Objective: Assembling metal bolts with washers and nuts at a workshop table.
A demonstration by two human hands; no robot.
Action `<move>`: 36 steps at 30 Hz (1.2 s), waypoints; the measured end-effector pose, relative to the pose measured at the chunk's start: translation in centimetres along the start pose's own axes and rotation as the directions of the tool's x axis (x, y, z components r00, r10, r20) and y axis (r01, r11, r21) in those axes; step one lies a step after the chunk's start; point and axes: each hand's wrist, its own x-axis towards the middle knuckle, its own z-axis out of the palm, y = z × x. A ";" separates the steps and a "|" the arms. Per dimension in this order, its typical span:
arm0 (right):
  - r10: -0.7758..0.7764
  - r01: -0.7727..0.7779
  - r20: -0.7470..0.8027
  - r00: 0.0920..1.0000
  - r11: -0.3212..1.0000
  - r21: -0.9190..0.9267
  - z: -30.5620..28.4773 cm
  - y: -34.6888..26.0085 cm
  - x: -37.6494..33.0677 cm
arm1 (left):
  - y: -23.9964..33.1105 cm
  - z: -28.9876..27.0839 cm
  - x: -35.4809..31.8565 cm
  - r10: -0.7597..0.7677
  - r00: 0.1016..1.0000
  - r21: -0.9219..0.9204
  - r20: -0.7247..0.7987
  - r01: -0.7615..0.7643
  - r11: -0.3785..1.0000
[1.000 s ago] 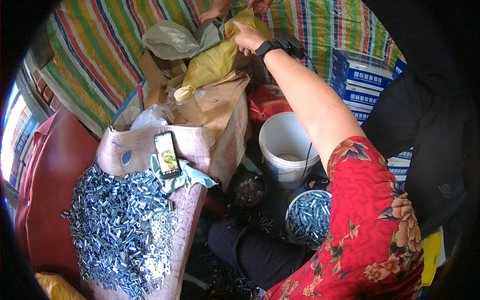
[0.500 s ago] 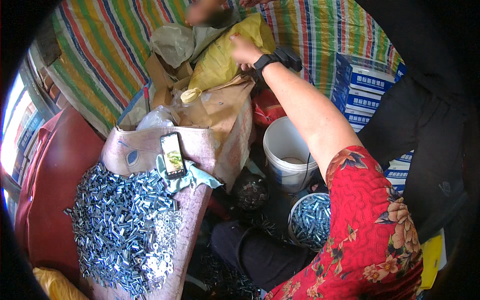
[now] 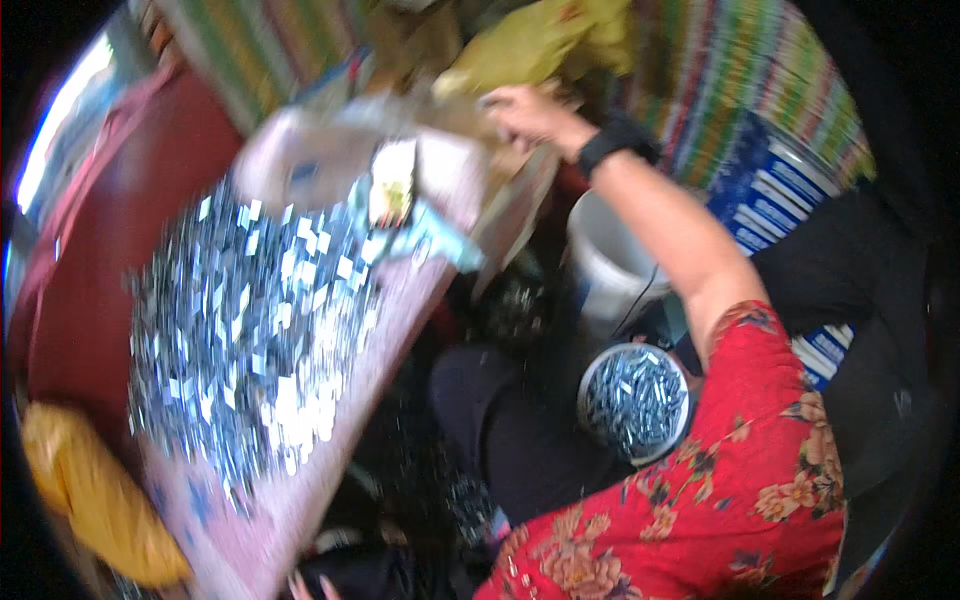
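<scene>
My right hand (image 3: 538,116) reaches out beyond the work surface, below a yellow bag (image 3: 540,42). Its fingers look curled together; blur hides what they hold, if anything. A pale yellow lid (image 3: 455,84) shows close to the fingertips. Only blurred fingertips of my left hand (image 3: 316,588) show at the bottom edge, beside the pink-white padded surface (image 3: 262,535). On that surface lies a wide heap of small shiny metal tubes (image 3: 255,320), with a bright patch of washers (image 3: 300,420) at its near right side. A lit phone (image 3: 392,183) rests on a light blue cloth (image 3: 428,240) behind the heap.
A white bucket (image 3: 598,235) stands right of the surface. Nearer my leg is a white tub full of metal tubes (image 3: 640,400). Blue-and-white boxes (image 3: 775,205) are stacked at the right, a red cloth-like panel (image 3: 120,230) and an orange bag (image 3: 95,495) at the left.
My right hand has left the yellow bag and drawn back toward the lid. The view has swung, shifting the surface upward. Left fingertips now show at the bottom edge.
</scene>
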 end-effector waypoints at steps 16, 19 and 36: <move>-0.593 0.702 0.381 0.709 0.544 -0.459 25.8 -0.2 -2.5 | 13.9 7.9 10.2 -0.001 0.987 -0.775 0.163 0.129 0.619; -0.537 0.638 0.376 0.756 0.474 -0.606 27.7 0.2 -0.7 | 12.1 9.5 9.3 0.088 0.942 -0.724 0.324 0.187 0.665; -0.608 0.664 0.270 0.747 0.709 -0.238 31.2 -2.1 -2.5 | 7.4 9.1 9.1 -0.066 0.915 -0.831 0.397 0.390 0.397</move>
